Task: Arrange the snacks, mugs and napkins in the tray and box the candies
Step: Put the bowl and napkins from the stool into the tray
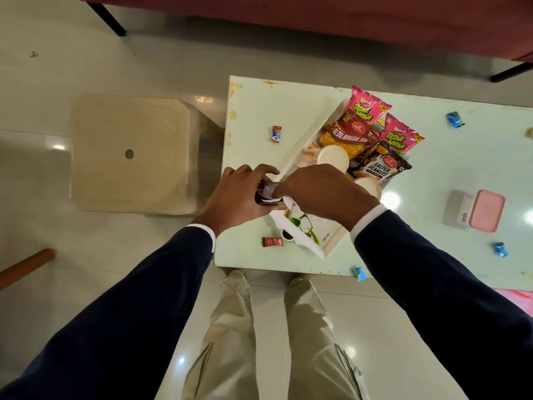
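Left hand (235, 194): fingers curled round a small dark packet (264, 194), held just over the tray's (331, 241) 9 o'clock rim. Right hand (323, 190): knuckles up, fingertips pinching the same packet's end from the 3 o'clock side, with a white napkin (288, 202) trailing under them (what the packet holds cannot be read). Both forearms, in dark sleeves with white cuffs, converge from 6 o'clock.

Tray sits tilted on the pale table (259, 111), near its left edge. In the tray's 12 o'clock half: two pink Tedhe Medhe bags (367, 106), an Aloo Bhujia bag (350, 137), a Salted Peanuts bag (377, 166), all overlapping. Two cream mugs: one (333, 158) just beside the right hand's knuckles, the other (370, 187) partly hidden by the wrist.

Candies loose on the table: red-blue one (276, 134) at 10 o'clock of the tray; red one (272, 241) at 7 o'clock, close to the near edge; blue ones at 2 o'clock (455, 119), 4 o'clock (500, 249), and on the near edge (359, 274). Pink-lidded box (484, 210) at 3 o'clock, well apart from the tray, bare tabletop between.

Beige stool (129, 154) stands off the table's left edge.
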